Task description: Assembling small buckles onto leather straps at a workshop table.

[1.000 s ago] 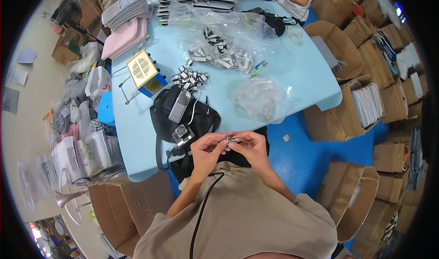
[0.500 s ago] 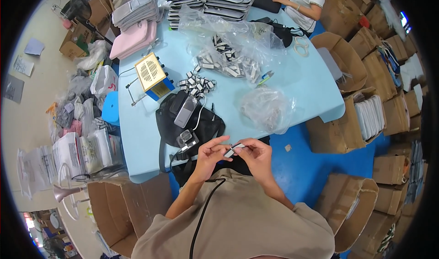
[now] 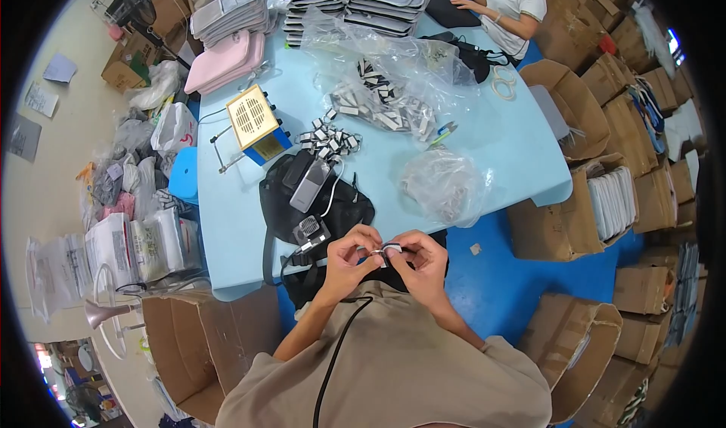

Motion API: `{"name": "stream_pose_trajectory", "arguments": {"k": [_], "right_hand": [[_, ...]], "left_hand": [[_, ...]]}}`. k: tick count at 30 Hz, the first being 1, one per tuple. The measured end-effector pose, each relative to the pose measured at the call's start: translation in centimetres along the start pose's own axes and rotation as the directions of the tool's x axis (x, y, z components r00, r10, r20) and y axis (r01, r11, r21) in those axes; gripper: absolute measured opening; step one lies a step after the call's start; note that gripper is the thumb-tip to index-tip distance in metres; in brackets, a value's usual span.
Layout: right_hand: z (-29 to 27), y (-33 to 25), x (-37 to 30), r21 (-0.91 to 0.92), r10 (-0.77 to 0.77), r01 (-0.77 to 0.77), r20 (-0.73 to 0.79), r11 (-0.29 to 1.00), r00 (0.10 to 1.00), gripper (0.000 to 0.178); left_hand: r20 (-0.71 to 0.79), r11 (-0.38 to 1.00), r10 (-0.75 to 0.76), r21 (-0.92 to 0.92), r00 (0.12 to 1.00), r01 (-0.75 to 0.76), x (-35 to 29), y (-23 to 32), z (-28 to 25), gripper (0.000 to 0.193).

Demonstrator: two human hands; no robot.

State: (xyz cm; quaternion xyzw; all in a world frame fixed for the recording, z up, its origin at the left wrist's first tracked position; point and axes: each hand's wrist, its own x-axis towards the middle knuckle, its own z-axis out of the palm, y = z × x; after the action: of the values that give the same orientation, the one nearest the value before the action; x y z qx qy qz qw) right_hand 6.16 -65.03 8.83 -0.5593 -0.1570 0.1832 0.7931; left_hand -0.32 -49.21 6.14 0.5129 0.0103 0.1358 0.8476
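Observation:
Between my hands, just in front of the table's near edge, is a small black-and-white strap piece (image 3: 392,247) with a shiny metal bit at its left end. My right hand (image 3: 420,265) pinches the strap piece between thumb and fingers. My left hand (image 3: 351,262) is closed at the metal end, thumb against fingertips; the exact grip is too small to make out. A pile of similar small black-and-white pieces (image 3: 328,141) lies farther up on the light blue table (image 3: 522,163). More such pieces (image 3: 382,107) lie in and around a clear plastic bag (image 3: 423,57).
Left of my hands lie a black bag (image 3: 276,209) and a grey power bank (image 3: 311,186) with a white cable. A yellow-and-blue metal box (image 3: 257,125) stands beyond. A crumpled plastic bag (image 3: 442,182) sits at right. Cardboard boxes (image 3: 560,224) flank the table; a co-worker (image 3: 514,8) sits far right.
The strap piece has turned in my fingers, and its metal bit now shows. My left fingers have curled in from a spread pose, and my hands have drawn closer together.

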Motion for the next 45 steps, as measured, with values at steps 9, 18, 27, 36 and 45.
{"name": "stream_pose_trajectory", "arguments": {"k": [9,18,27,36,45], "right_hand": [[0.5,-1.3,-0.4,-0.272,-0.202,0.218,0.087,0.937,0.976,0.029],[0.4,-1.4,-0.1,-0.301,-0.205,0.216,0.068,0.929,0.976,0.029],[-0.7,0.2,-0.2,-0.248,-0.107,0.122,0.070,0.961,0.992,0.023],[-0.7,0.3,0.1,-0.229,-0.051,0.051,0.003,0.972,0.999,0.020],[0.3,0.7,-0.1,-0.272,-0.136,0.129,-0.006,0.954,0.991,0.020]], "left_hand": [[-0.093,0.992,-0.063,-0.114,0.994,0.052,-0.5,-0.4,-0.3,0.018],[-0.149,0.996,-0.086,-0.029,0.985,0.083,0.0,0.5,0.7,0.028],[-0.067,0.996,-0.088,-0.007,0.994,0.088,-0.1,0.1,-0.4,0.023],[-0.031,0.990,-0.007,0.143,0.999,0.011,0.5,1.2,0.1,0.019],[-0.191,0.968,0.023,0.250,0.981,0.026,-0.4,0.4,-0.8,0.017]]}}
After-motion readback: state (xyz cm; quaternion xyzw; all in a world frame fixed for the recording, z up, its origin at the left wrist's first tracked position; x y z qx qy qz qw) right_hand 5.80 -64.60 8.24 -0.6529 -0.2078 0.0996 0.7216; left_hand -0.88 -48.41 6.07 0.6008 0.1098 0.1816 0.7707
